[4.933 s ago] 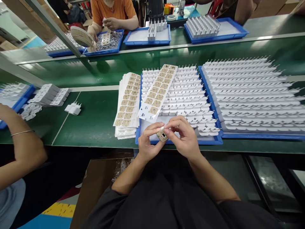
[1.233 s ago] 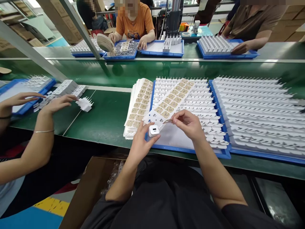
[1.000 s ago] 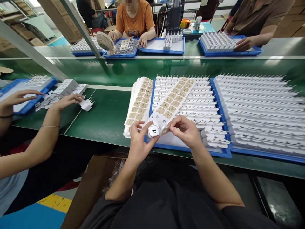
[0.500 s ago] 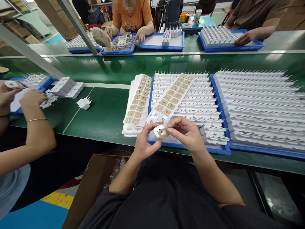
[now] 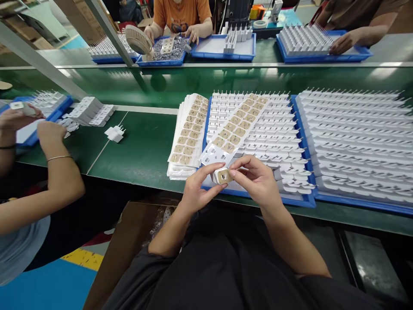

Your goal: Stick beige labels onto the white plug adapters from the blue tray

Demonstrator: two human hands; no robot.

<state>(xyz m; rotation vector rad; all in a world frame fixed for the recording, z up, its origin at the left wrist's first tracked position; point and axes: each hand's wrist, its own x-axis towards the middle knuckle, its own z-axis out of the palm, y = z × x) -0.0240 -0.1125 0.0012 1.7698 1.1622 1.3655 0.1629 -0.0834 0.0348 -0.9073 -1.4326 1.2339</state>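
The left hand (image 5: 197, 191) holds a small white plastic charger block (image 5: 222, 176) just in front of the near rim of the blue plastic tray (image 5: 258, 196). Its fingers (image 5: 209, 169) are closed around the block's sides, which seems to leave the upturned face free. A square tan sticker (image 5: 223, 175) lies on that face. The right hand (image 5: 260, 181) meets it from the other side, its fingers (image 5: 241, 162) pinched on the block's right edge, apparently pressing the sticker flat. A long white backing strip (image 5: 239, 128) of tan stickers lies slantwise across the tray, within easy reach. Left of the tray, on the green counter (image 5: 138, 150), a co-worker's hand (image 5: 50, 130) works apart.

Half a second ago the sticker hung tilted at the block's edge. Now it sits square on the face, and both hands have drawn closer together.
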